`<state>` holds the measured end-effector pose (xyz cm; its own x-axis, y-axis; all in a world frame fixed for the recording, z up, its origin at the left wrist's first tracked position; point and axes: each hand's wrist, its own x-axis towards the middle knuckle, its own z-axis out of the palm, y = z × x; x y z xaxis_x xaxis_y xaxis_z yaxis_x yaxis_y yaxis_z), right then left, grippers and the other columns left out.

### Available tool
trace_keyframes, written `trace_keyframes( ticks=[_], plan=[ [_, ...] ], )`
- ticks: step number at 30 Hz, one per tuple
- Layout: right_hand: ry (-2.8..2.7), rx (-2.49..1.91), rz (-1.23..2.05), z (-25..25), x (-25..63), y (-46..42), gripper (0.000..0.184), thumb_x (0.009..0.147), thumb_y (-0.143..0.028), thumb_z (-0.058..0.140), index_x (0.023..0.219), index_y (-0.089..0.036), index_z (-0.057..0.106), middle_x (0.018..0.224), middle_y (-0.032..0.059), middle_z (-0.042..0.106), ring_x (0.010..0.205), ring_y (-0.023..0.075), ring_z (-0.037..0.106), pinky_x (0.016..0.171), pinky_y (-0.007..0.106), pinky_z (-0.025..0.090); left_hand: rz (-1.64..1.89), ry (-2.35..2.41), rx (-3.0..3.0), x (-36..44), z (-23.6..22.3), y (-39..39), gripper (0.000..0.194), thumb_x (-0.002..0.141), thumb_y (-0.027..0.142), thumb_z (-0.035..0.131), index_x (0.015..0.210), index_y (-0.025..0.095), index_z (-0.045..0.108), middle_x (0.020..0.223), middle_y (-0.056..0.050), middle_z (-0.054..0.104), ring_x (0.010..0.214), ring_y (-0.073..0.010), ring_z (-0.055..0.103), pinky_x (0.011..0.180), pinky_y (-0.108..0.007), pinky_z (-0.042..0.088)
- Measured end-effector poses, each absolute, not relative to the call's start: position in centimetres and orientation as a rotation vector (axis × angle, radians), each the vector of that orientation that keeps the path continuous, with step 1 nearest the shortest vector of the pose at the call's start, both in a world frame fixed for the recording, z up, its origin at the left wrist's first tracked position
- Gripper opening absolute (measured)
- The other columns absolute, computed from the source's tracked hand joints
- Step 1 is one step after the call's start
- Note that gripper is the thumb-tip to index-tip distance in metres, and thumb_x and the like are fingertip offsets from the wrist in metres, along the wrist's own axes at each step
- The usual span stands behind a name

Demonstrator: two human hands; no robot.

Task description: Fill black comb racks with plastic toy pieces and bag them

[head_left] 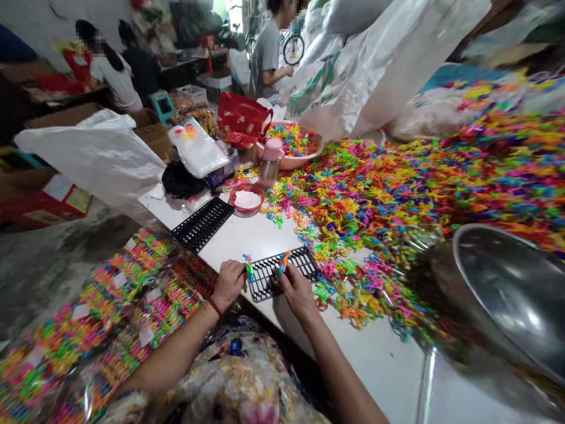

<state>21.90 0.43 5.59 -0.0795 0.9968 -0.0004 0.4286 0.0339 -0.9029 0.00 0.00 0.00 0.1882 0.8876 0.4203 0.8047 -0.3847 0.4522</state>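
A black slotted plastic rack (pixel 265 280) lies on the white table in front of me. My left hand (pixel 231 282), with a red beaded bracelet at the wrist, is closed at the rack's left end. Its fingertips are against a small green, blue and pink plastic figure (pixel 249 270); whether they grip the figure or the rack edge is hidden. Over the rack's right half, my right hand (pixel 299 290) pinches an orange and blue plastic figure (pixel 284 262) between thumb and fingers.
Loose colourful plastic figures (pixel 375 206) heap across the table's right, beside a large metal bowl (pixel 507 294). A second black rack (pixel 203 224), a red basket (pixel 246 199) and a pink-lidded bottle (pixel 271 162) stand farther back. Bagged figures (pixel 110 294) lie lower left. Other people are behind.
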Motion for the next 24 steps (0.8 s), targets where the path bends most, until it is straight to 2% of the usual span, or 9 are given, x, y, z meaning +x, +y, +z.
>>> trace_keyframes(
  ticks=[5, 10, 13, 16, 24],
  plan=[
    [-1.575, -1.355, 1.126, 5.4, 19.6, 1.5, 0.018, 0.087, -0.037, 0.052, 0.086, -0.021, 0.06, 0.078, 0.0021, 0.063, 0.071, 0.0178, 0.056, 0.067, 0.029, 0.046, 0.914, 1.672, 2.275, 0.2, 0.7, -0.2, 0.021, 0.089, 0.012, 0.044, 0.085, 0.018, 0.064, 0.078, -0.006, 0.063, 0.08, -0.0209, 0.056, 0.078, -0.035, 0.044],
    [-1.722, -1.195, 1.098, 4.1, 17.6, 2.6, 0.011, 0.087, -0.025, 0.049, 0.09, -0.022, 0.059, 0.086, 0.004, 0.064, 0.08, 0.0187, 0.059, 0.076, 0.031, 0.048, 0.913, 1.668, 2.224, 0.1, 0.7, 0.0, 0.02, 0.089, 0.013, 0.045, 0.088, 0.018, 0.064, 0.08, -0.005, 0.064, 0.082, -0.0206, 0.057, 0.078, -0.035, 0.044],
    [-1.934, -1.173, 0.984, 3.1, 17.3, 2.9, 0.015, 0.084, -0.015, 0.048, 0.092, -0.021, 0.059, 0.083, 0.0045, 0.061, 0.076, 0.0183, 0.056, 0.073, 0.029, 0.047, 0.916, 1.674, 2.187, 0.2, 0.8, 0.1, 0.02, 0.089, 0.012, 0.046, 0.088, 0.018, 0.064, 0.08, -0.005, 0.065, 0.082, -0.0202, 0.057, 0.079, -0.034, 0.044],
    [-2.107, -1.127, 0.889, 2.6, 17.5, 3.3, 0.022, 0.08, -0.009, 0.05, 0.097, -0.019, 0.058, 0.089, 0.0067, 0.06, 0.081, 0.0195, 0.055, 0.075, 0.03, 0.047, 0.915, 1.691, 2.163, 0.3, 1.0, 0.0, 0.018, 0.088, 0.012, 0.047, 0.085, 0.018, 0.064, 0.078, -0.004, 0.065, 0.081, -0.0202, 0.058, 0.078, -0.034, 0.043],
    [-2.338, -1.096, 0.948, 3.5, 17.7, 4.8, 0.025, 0.076, -0.002, 0.053, 0.094, -0.019, 0.06, 0.088, 0.0038, 0.054, 0.082, 0.0176, 0.053, 0.075, 0.026, 0.044, 0.848, 1.698, 2.126, 0.1, 1.4, 0.4, 0.015, 0.085, 0.012, 0.051, 0.08, 0.019, 0.063, 0.075, -0.003, 0.065, 0.08, -0.0191, 0.059, 0.078, -0.034, 0.044]
  ],
)
